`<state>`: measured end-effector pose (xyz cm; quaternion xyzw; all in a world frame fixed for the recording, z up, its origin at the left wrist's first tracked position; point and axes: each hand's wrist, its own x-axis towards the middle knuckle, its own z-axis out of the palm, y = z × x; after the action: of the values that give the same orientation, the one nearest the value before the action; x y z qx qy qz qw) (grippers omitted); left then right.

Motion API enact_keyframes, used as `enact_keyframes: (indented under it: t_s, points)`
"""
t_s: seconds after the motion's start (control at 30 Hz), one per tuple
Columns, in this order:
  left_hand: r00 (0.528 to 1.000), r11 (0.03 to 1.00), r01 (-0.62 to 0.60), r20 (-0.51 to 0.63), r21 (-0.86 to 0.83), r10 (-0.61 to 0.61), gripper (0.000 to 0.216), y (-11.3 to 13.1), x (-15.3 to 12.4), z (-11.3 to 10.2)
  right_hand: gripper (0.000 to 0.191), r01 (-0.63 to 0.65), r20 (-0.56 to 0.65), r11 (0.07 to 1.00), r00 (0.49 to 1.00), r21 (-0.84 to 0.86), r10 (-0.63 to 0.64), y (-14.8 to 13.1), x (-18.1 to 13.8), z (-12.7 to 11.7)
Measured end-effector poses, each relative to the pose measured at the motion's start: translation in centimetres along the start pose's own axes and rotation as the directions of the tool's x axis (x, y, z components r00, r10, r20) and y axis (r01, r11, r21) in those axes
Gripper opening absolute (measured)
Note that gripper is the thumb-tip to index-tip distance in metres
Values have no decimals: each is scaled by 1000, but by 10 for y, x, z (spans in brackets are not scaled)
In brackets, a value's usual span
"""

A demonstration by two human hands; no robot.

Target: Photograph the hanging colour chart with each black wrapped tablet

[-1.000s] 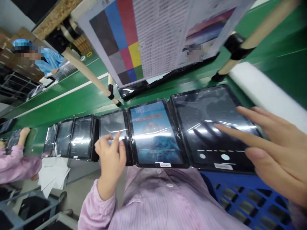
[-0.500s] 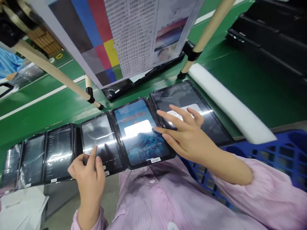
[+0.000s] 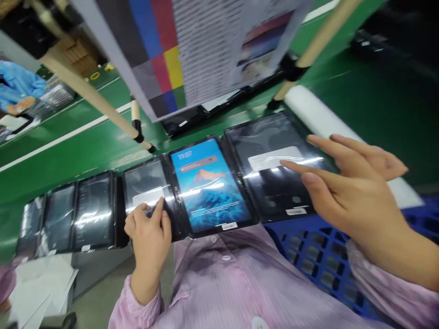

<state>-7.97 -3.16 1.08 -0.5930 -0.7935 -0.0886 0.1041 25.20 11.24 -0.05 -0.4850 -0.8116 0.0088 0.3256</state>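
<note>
My left hand [image 3: 150, 235] is over a dark-screened tablet [image 3: 142, 176]. Its index fingertip is at a pale pop-up box on that screen, and it grips nothing. To the right lies a tablet with a lit mountain picture [image 3: 216, 189] showing the time 11:07; neither hand is on it. My right hand [image 3: 360, 196] is spread over the rightmost dark tablet [image 3: 262, 132], its index finger pointing onto a white pop-up box [image 3: 272, 158]. Whether either fingertip actually presses the glass, I cannot tell.
Several more tablets [image 3: 92, 210] continue the row leftward. A printed colour chart [image 3: 206, 55] hangs from a pole frame [image 3: 92, 100] behind. A white foam roll [image 3: 318, 109] lies right, a blue basket [image 3: 315, 256] below, papers [image 3: 41, 283] lower left. Another person's blue sleeve [image 3: 20, 82] shows far left.
My right hand has moved right, from beside the middle tablet to the rightmost one. The middle tablet's white pop-up has gone and its picture is brighter. A pop-up has appeared under my left hand.
</note>
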Motion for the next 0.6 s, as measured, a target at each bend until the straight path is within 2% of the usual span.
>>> enact_keyframes:
  t_s: [0.1,0.23,0.33,0.4,0.43,0.5,0.53,0.57,0.6]
  points:
    - [998,1000,-31,-58,3,31,36,-2,2,3,44,-93,-20,990,996,-107,92,20,-7,-10]
    - [986,982,-129,-124,-135,113,34,-3,15,-5,42,-148,4,975,989,-167,151,34,-8,-12]
    - [979,954,-197,-97,-226,179,35,3,42,-13,41,-148,30,974,987,-170,155,36,-7,-7]
    - [981,930,-192,-48,-314,186,37,11,72,-13,41,-136,39,978,989,-161,144,37,-6,-7]
    - [986,912,-156,0,-379,168,37,16,92,-11,41,-137,29,979,989,-149,143,39,-4,-8]
    - [985,829,26,157,-559,74,32,29,138,1,40,-161,-20,981,987,-106,160,48,4,-12]
    - [961,743,174,275,-646,14,28,37,162,9,39,-187,-42,980,982,-74,184,55,12,-14]
    - [917,599,356,392,-717,-75,25,44,187,20,37,-221,-50,975,974,-29,220,65,23,-15]
    - [897,544,416,427,-729,-114,24,53,211,31,36,-267,-34,963,963,36,268,77,36,-15]
